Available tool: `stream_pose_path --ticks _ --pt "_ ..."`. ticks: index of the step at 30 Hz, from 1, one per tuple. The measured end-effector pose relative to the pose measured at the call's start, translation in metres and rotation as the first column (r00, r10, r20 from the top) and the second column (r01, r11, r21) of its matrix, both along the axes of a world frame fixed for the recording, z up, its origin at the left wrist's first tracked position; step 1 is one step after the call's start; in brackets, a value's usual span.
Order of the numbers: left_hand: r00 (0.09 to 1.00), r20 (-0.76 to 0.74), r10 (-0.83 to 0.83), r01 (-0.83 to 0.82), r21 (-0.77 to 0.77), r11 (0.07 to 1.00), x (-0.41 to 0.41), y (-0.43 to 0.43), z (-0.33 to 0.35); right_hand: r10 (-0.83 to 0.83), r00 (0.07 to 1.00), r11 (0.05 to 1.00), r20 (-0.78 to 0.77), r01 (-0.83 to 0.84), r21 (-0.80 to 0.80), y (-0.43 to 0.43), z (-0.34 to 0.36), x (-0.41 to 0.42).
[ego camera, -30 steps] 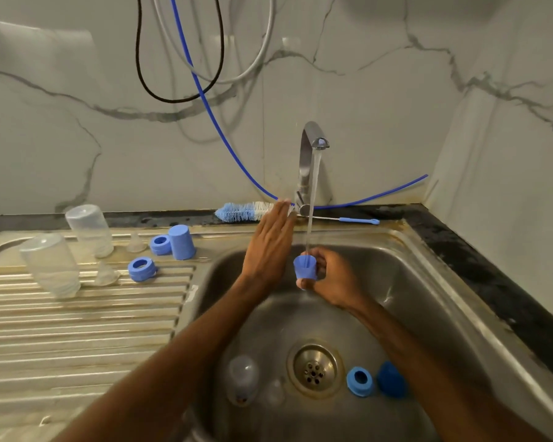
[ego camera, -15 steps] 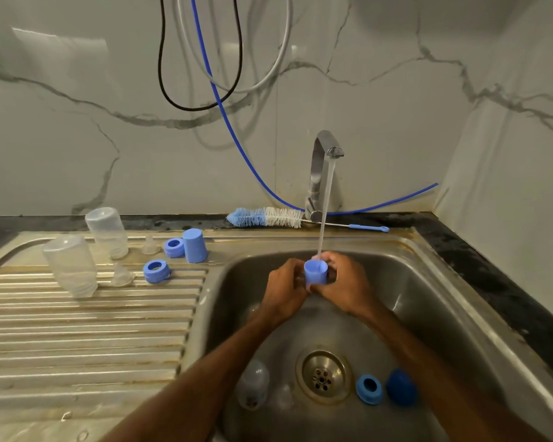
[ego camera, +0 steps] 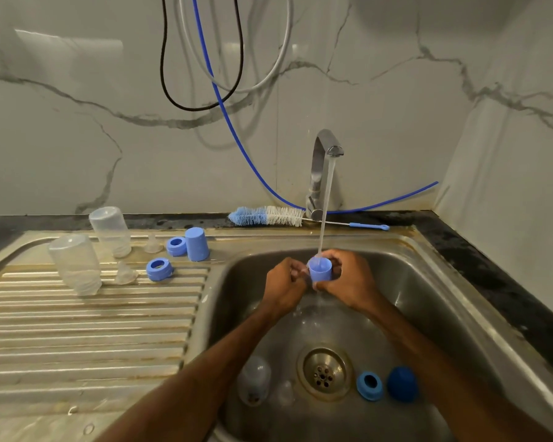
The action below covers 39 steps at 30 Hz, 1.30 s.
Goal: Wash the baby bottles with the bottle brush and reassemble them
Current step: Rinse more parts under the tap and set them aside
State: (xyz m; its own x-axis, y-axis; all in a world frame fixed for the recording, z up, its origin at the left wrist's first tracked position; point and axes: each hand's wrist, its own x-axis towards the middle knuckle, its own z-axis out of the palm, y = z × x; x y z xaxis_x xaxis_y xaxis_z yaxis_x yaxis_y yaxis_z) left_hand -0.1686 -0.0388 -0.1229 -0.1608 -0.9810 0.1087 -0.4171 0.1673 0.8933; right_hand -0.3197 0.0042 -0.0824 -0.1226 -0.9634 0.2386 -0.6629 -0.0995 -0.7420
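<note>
The right hand point(ego camera: 348, 282) curls round the right side of a blue cap point(ego camera: 320, 272), and the left hand point(ego camera: 284, 285) pinches its left wall with bent fingers. The cap is a small light-blue plastic cup. It is held upright, long axis vertical and mouth up, straight below the tap point(ego camera: 320, 173), whose stream falls into it and spills beneath.

At the tap's foot lies the bottle brush point(ego camera: 268, 216), bristles to the tap's left and thin handle to its right. Well left of the tap, on the ribbed drainboard point(ego camera: 93, 330), two clear bottles point(ego camera: 74, 263) point(ego camera: 110, 231) stand upside down among two blue rings point(ego camera: 159, 268) point(ego camera: 177, 245), a second cap point(ego camera: 197, 248) and two clear teats point(ego camera: 154, 244) point(ego camera: 125, 273).

Below the tap, round the drain point(ego camera: 324, 373), lie a third bottle point(ego camera: 254, 379), a sunken ring point(ego camera: 369, 386) and a darker cap point(ego camera: 402, 383).
</note>
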Motion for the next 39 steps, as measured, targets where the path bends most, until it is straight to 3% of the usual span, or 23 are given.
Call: stream_pose_path --ticks 3,9,15,17,18,20,21,24,27,29,33,36,39 --pt "1.0 -0.025 -0.007 0.009 0.117 0.993 -0.001 -0.006 -0.003 0.003 1.0 1.0 -0.006 -0.003 -0.019 -0.002 -0.001 -0.001" --pt "0.952 -0.282 -0.12 0.211 0.318 0.924 -0.006 -0.003 -0.002 -0.043 0.999 0.999 -0.01 0.043 0.005 0.001 0.004 0.001" --pt "0.892 -0.444 -0.092 0.271 0.359 0.893 -0.007 -0.001 0.005 -0.038 0.999 0.999 -0.035 0.038 0.005 0.0 0.002 0.001" --pt "0.881 -0.46 -0.11 0.278 0.317 0.907 -0.008 0.0 0.006 -0.039 0.993 0.998 0.108 0.033 0.061 -0.005 0.001 -0.005" --pt "0.875 -0.469 -0.117 0.271 0.275 0.923 -0.007 0.0 0.005 -0.056 0.956 0.994 0.289 0.026 0.106 -0.007 0.0 -0.006" --pt "0.877 -0.467 -0.112 0.221 0.185 0.958 -0.003 0.0 0.006 -0.103 0.791 0.979 0.603 -0.025 0.2 -0.007 -0.001 -0.006" --pt "0.879 -0.463 -0.116 0.207 0.151 0.967 -0.001 0.0 0.006 -0.133 0.735 0.967 0.665 -0.051 0.25 -0.006 -0.001 -0.006" --pt "0.87 -0.453 -0.192 0.251 0.073 0.965 -0.004 0.003 0.005 -0.224 0.673 0.901 0.705 -0.132 0.412 -0.002 -0.002 -0.004" --pt "0.871 -0.426 -0.244 0.285 0.034 0.958 -0.009 0.008 0.005 -0.243 0.791 0.846 0.561 -0.109 0.521 0.0 -0.001 -0.002" --pt "0.869 -0.415 -0.269 0.301 0.013 0.954 -0.01 0.009 0.005 -0.232 0.79 0.809 0.567 -0.166 0.564 0.001 -0.001 0.0" --pt "0.877 -0.386 -0.285 0.29 -0.046 0.956 -0.012 0.009 0.003 -0.224 0.675 0.765 0.703 -0.325 0.556 0.003 -0.005 0.0" --pt "0.928 -0.276 -0.252 0.223 -0.132 0.966 -0.012 0.011 0.003 -0.26 0.555 0.798 0.79 -0.337 0.499 0.005 -0.001 0.0" --pt "0.949 -0.174 -0.264 0.212 -0.269 0.94 -0.01 0.011 0.002 -0.265 0.508 0.817 0.819 -0.333 0.471 0.007 0.0 0.004"
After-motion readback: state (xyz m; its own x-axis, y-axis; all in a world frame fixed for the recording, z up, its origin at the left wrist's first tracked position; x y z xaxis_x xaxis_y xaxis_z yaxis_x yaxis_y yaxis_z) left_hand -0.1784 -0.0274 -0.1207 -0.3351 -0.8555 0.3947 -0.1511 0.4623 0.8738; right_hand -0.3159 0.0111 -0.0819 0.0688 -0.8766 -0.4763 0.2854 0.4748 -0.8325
